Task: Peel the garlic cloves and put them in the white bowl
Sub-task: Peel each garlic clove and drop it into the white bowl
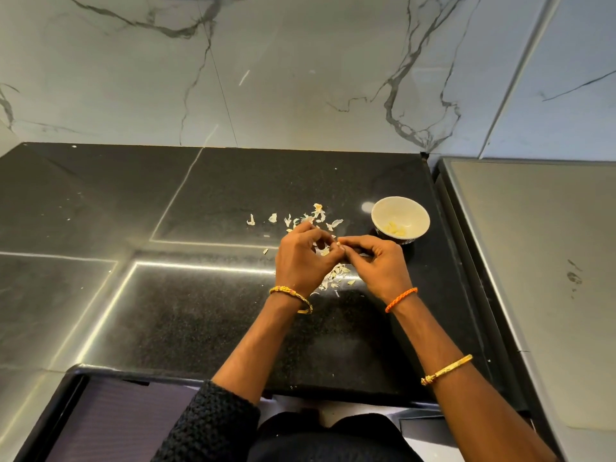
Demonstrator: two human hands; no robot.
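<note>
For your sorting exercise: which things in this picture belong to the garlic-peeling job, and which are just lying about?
Belongs to the job:
left hand and right hand, pinching a clove between them
bowl with peeled cloves

Just lying about:
skins scattered on the counter
steel surface to the right

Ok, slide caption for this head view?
Both hands peel a garlic clove beside the white bowl.

We had one view only, from a wide-angle camera on the person's head. It looked forward and steeply down over the forearms onto the black counter (206,201), close above it. The marble wall (300,78) filled the upper part, and the counter's near edge ran along the bottom.
</note>
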